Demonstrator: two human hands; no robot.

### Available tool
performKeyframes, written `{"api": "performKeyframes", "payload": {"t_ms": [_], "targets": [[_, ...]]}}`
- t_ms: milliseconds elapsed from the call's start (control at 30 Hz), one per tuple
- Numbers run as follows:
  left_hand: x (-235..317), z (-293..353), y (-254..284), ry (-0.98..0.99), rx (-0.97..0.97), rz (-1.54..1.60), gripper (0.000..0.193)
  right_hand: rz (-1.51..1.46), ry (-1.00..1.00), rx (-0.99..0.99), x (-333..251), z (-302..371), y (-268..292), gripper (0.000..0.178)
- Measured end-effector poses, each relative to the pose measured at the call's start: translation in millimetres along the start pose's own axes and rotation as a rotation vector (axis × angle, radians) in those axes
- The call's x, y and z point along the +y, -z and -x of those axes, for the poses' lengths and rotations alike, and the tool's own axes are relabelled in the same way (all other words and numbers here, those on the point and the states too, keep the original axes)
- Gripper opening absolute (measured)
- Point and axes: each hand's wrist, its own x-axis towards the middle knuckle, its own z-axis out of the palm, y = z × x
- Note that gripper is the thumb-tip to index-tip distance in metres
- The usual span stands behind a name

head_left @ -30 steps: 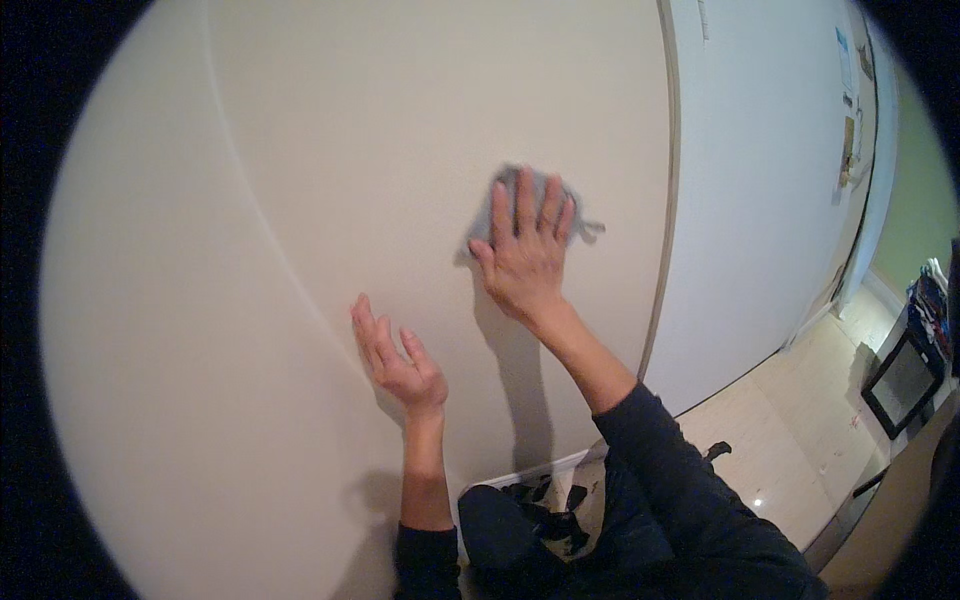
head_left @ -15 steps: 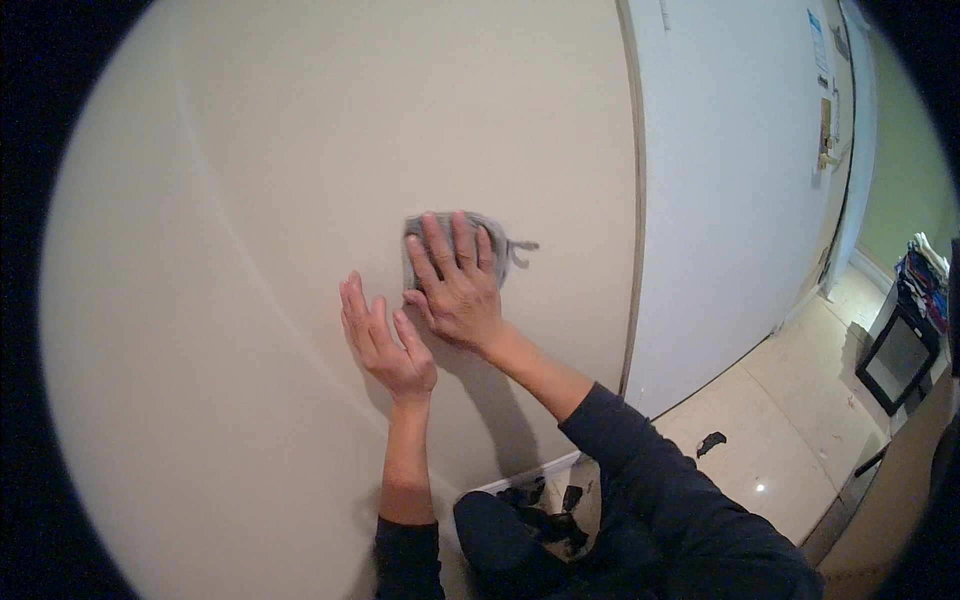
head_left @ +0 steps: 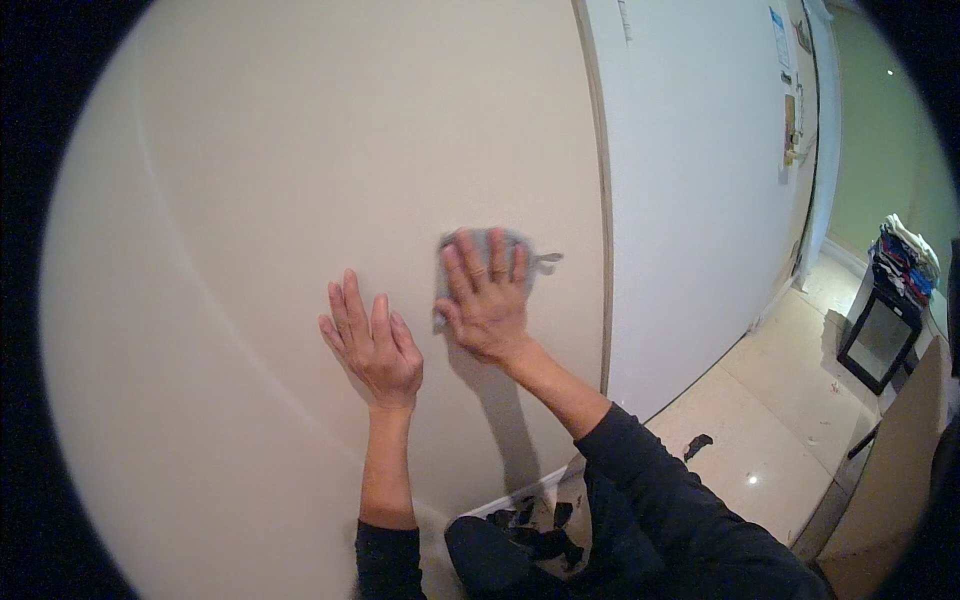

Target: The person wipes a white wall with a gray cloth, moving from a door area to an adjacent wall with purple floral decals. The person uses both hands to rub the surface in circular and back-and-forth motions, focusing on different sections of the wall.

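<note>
My right hand [head_left: 487,305] holds a folded grey cloth [head_left: 448,262] flat against the beige wall [head_left: 300,150]. Its fingers are spread over the cloth, and a thin loop or tail sticks out on the right. The hand and cloth are slightly blurred. To the left and a little lower is my left hand [head_left: 375,350], open and empty, its fingers apart and pointing up. It is at the wall, but I cannot tell whether the palm touches it.
A white door [head_left: 690,200] with a brass handle stands to the right of the wall. Dark scraps [head_left: 545,540] lie on the tiled floor by my leg. At the far right are a black-framed panel [head_left: 880,340], a clothes pile [head_left: 903,262] and a brown board [head_left: 890,480].
My right hand and the cloth have moved right and slightly down along the wall. My left hand has shifted a little left, its fingers more spread. The view has turned slightly.
</note>
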Motion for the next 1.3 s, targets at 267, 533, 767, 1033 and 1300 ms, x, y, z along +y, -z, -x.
{"api": "performKeyframes", "payload": {"t_ms": [267, 533, 767, 1033, 1300], "targets": [[-12.4, 4.3, -5.2, -0.040, -0.027, -0.080, 0.023, 0.019, -0.005, 0.033, 18.4, -60.5, 18.9, 0.070], [-4.2, 7.7, -7.1, -0.048, -0.008, -0.109, 0.022, 0.041, -0.124, 0.079, 22.9, 11.6, 7.4, 0.070], [1.5, 9.7, -7.0, -0.090, -0.027, -0.112, 0.025, -0.001, 0.077, 0.011, 20.3, -36.5, 27.8, 0.067], [6.1, 14.8, -9.0, -0.082, -0.054, -0.092, 0.025, 0.033, 0.119, 0.058, 42.6, -59.1, 31.1, 0.067], [2.4, 27.5, -16.2, -0.065, -0.053, -0.067, 0.025, 0.101, 0.035, 0.070, 64.0, -54.5, 31.7, 0.069]]}}
